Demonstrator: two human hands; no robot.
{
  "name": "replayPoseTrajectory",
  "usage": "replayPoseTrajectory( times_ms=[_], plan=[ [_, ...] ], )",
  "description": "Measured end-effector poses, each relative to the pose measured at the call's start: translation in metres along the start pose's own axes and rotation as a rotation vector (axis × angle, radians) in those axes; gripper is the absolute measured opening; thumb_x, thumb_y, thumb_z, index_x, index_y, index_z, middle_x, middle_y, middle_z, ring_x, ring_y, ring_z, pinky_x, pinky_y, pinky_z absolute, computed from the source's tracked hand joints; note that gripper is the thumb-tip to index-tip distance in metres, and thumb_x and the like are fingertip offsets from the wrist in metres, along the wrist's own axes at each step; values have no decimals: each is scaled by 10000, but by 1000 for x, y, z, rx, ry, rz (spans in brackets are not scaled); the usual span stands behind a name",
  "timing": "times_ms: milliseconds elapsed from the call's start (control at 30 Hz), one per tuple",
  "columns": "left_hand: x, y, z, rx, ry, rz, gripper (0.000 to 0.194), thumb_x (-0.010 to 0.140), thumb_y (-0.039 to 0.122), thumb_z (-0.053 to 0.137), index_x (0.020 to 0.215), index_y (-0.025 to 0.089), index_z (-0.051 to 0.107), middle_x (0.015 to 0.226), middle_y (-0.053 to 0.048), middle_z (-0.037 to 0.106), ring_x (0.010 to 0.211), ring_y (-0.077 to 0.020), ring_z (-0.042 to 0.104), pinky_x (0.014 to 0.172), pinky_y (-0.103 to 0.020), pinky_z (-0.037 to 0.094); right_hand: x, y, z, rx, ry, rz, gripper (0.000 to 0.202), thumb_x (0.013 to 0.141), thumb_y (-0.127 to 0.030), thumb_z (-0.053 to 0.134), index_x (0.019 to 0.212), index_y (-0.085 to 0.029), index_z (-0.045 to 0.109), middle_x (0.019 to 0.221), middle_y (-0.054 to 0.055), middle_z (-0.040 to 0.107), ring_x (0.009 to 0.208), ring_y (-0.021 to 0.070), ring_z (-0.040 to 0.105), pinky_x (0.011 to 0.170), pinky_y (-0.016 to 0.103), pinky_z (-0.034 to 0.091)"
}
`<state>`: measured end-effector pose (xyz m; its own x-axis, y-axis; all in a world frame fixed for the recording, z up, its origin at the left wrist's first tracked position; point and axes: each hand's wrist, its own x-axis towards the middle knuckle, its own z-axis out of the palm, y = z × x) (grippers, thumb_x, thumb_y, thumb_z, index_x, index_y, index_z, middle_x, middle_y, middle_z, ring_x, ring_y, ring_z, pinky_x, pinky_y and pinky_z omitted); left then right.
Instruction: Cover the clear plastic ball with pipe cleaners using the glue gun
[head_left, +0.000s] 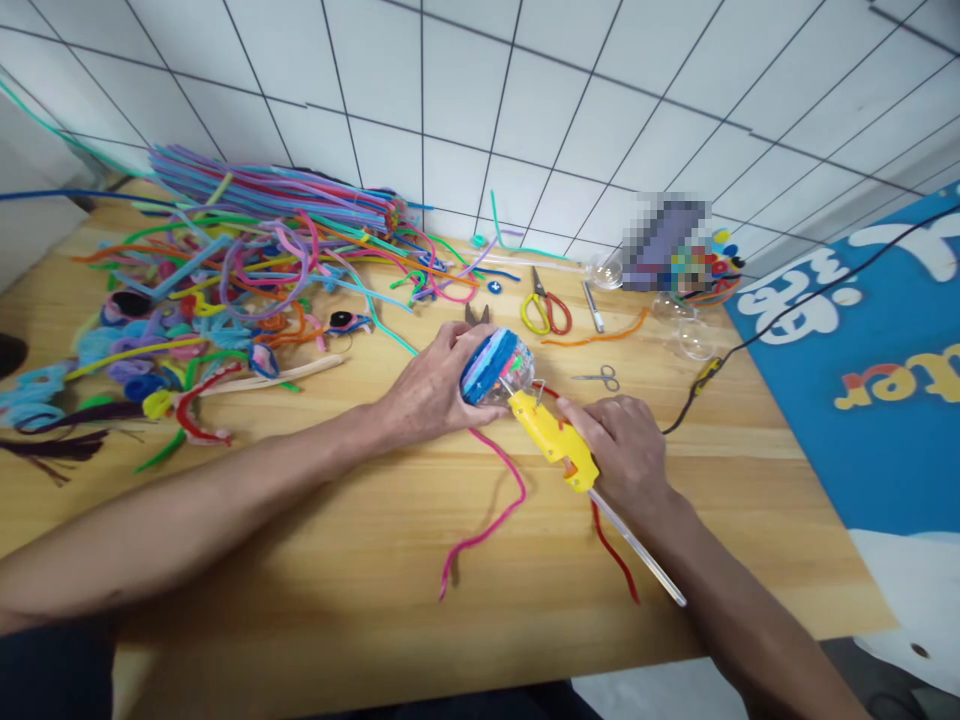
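Note:
In my left hand is a clear ball, partly covered with blue and purple fuzzy strips, its fingers wrapped round the far side. My right hand grips a yellow glue gun with a clear glue stick poking out of its back. The gun's nozzle is at the ball's right side; whether it touches is too small to tell. A pink pipe cleaner trails over the table below the ball, and a red one passes behind the gun.
Pipe cleaners lie in a bundle and tangled heap at the left. Scissors, small scissors, a pen and clear balls sit beyond my hands. A black cord crosses at right, near the table's edge.

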<state>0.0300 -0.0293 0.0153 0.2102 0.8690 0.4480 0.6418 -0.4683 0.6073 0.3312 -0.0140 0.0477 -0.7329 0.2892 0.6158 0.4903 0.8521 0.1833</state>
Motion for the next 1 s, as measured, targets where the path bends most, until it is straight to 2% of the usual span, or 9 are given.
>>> replayPoseTrajectory(
  times_ms=[133,367,500,567,633,800,1000],
  plan=[
    [0,1,1,0,8,-8,1010,792,536,939,1611,300,396,1461,-148,542,1364,-363,646,1148,-542,613,-3,-1,2,8,1,25,488,1090,-258,578,1576,-232,561,871,46,709,814,221,581,792,365,417],
    [-1,-2,1,-12,17,22,969,809,489,933,1604,265,426,1492,-161,554,1416,-365,623,1189,-534,589,-1,-3,0,-12,-26,-2,500,1058,-182,595,1557,-190,567,857,49,698,809,225,567,782,368,410],
    [2,-17,0,-172,13,80,957,796,462,954,1584,253,454,1547,-167,578,1491,-367,585,1270,-531,520,-6,1,-2,25,45,0,458,1124,-298,506,1564,-186,565,894,58,698,816,226,598,773,380,451],
    [5,-26,-2,-300,-40,37,999,779,514,967,1588,256,441,1600,-177,557,1507,-371,587,1304,-539,482,-12,7,-1,65,117,73,493,1138,-367,476,1608,-232,537,946,64,712,850,233,637,796,388,489],
    [8,-31,-4,-417,-60,-19,1073,723,554,995,1577,251,421,1608,-189,546,1509,-382,590,1301,-544,483,-20,15,2,84,168,157,500,1131,-374,480,1617,-269,538,991,73,740,875,247,663,820,400,520],
    [11,-32,-11,-482,-131,-120,980,720,532,997,1478,246,445,1511,-172,609,1388,-364,677,1200,-528,572,-30,28,11,66,113,315,393,1111,-364,517,1455,-251,667,980,93,779,867,271,672,832,411,547],
    [11,-31,-14,-462,-149,-127,1008,733,536,982,1514,239,419,1540,-179,589,1404,-377,665,1212,-533,560,-30,24,18,81,166,239,408,1145,-354,443,1500,-244,610,1083,108,797,908,264,705,848,398,552]
  ],
)
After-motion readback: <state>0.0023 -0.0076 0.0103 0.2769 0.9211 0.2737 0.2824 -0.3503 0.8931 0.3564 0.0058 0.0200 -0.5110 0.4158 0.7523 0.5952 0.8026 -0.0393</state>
